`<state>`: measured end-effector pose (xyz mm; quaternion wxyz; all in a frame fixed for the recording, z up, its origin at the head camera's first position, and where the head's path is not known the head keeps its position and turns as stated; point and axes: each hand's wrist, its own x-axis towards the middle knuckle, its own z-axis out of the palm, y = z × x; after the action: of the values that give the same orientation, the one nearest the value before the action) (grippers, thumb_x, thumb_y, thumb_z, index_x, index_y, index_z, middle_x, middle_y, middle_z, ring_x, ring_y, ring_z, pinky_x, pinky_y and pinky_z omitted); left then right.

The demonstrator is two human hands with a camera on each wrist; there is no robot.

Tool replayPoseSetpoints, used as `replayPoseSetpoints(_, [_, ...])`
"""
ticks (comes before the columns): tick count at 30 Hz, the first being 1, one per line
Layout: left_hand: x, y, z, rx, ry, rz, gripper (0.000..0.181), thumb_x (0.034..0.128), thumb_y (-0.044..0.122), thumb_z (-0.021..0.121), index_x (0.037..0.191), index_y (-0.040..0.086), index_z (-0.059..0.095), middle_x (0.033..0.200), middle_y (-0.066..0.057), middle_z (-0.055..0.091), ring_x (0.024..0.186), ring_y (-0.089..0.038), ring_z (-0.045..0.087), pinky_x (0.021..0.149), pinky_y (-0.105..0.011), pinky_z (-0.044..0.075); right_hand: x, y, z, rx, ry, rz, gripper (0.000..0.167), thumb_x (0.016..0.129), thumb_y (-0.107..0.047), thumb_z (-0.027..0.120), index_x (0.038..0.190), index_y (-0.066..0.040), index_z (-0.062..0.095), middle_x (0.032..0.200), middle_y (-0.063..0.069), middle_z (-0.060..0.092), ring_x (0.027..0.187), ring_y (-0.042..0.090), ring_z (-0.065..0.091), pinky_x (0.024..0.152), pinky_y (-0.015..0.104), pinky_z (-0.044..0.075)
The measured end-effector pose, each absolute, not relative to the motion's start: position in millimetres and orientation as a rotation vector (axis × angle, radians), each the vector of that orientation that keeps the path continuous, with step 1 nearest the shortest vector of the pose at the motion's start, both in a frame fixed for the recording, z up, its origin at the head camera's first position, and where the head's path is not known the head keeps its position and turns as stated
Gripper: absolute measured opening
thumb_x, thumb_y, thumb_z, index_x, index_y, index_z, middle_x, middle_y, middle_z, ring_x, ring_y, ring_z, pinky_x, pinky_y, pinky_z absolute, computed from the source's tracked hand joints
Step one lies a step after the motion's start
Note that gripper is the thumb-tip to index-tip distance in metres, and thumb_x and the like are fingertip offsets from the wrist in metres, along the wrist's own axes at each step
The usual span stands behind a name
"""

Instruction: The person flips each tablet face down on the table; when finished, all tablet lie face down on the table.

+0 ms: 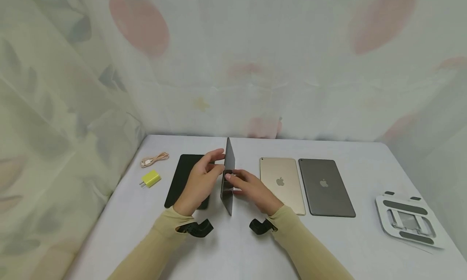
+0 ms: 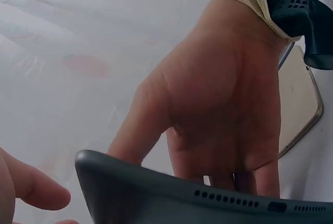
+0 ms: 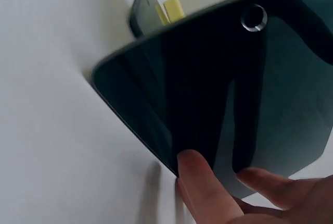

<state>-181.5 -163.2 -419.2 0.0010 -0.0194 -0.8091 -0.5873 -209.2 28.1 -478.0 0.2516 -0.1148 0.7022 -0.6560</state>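
A dark tablet [image 1: 228, 182] is tipped up on edge between the two hands, its glossy screen and round home button toward the right. My right hand [image 1: 257, 191] holds it from the screen side, with a thumb and fingertip on the glass in the right wrist view. On the opposite side is my left hand [image 1: 197, 182], fingers bent loosely beside the tablet. In the left wrist view a left finger [image 2: 41, 187] shows apart from the tablet's corner; firm contact is unclear. A black tablet [image 1: 180, 182] lies flat under the left hand, partly covered by it.
Gold [image 1: 281, 195] and dark grey [image 1: 326, 195] tablets lie face down right of centre. A white folding stand [image 1: 406, 219] lies farther right. At left are a yellow charging plug [image 1: 150, 178] and a coiled cable [image 1: 155, 159]. Patterned curtains [image 1: 237, 69] hang behind the table.
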Motion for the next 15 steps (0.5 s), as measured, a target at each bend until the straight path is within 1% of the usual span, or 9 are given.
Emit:
replayPoseSetpoints(4, [-180.1,-161.0,-422.5,-0.065,-2.552,-1.831,0.049,0.1074,0.023,0.062,0.156,0.026,0.056,0.152,0.000,0.064,0.127,-0.023,0.066,0.103,-0.043,0.052,-207.4,35.1,-475.9,-0.311,1.876,-1.787,0.073,0.107,-0.054,0.063,0.159,-0.005,0.048,0.159,0.014,0.057,0.146,0.040,0.057,0.120,0.051,0.050])
replayPoseSetpoints(7, [-181.2,-160.3,-424.0,-0.089,-2.547,-1.826,0.048,0.1073,0.024,0.063,0.155,0.027,0.056,0.151,-0.001,0.064,0.124,-0.021,0.068,0.101,-0.040,0.053,-208.3,38.3,-471.2,-0.304,1.906,-1.775,0.074,0.106,-0.056,0.062,0.158,-0.005,0.049,0.158,0.014,0.059,0.142,0.041,0.060,0.117,0.049,0.053])
replayPoseSetpoints(9, [-181.7,-160.6,-423.9,-0.108,-2.546,-1.834,0.048,0.1073,0.024,0.063,0.155,0.027,0.056,0.151,-0.003,0.065,0.123,-0.020,0.069,0.100,-0.040,0.053,-209.6,39.5,-467.4,-0.295,1.941,-1.756,0.076,0.105,-0.059,0.063,0.158,-0.007,0.050,0.156,0.011,0.061,0.140,0.039,0.063,0.116,0.047,0.055])
replayPoseSetpoints(12, [-181.6,-161.0,-422.9,-0.130,-2.553,-1.858,0.047,0.1079,0.024,0.062,0.154,0.026,0.057,0.149,-0.005,0.067,0.122,-0.020,0.070,0.102,-0.042,0.056,-211.8,41.2,-462.5,-0.292,2.012,-1.726,0.080,0.103,-0.060,0.065,0.159,-0.006,0.049,0.155,0.011,0.061,0.135,0.037,0.067,0.113,0.045,0.057])
replayPoseSetpoints(15, [-181.5,-161.5,-422.7,-0.143,-2.575,-1.863,0.044,0.1086,0.024,0.060,0.152,0.026,0.058,0.144,-0.003,0.069,0.121,-0.019,0.071,0.106,-0.045,0.058,-214.3,43.8,-459.4,-0.305,2.056,-1.722,0.079,0.103,-0.056,0.068,0.160,-0.006,0.048,0.154,0.014,0.062,0.132,0.037,0.069,0.111,0.045,0.058])
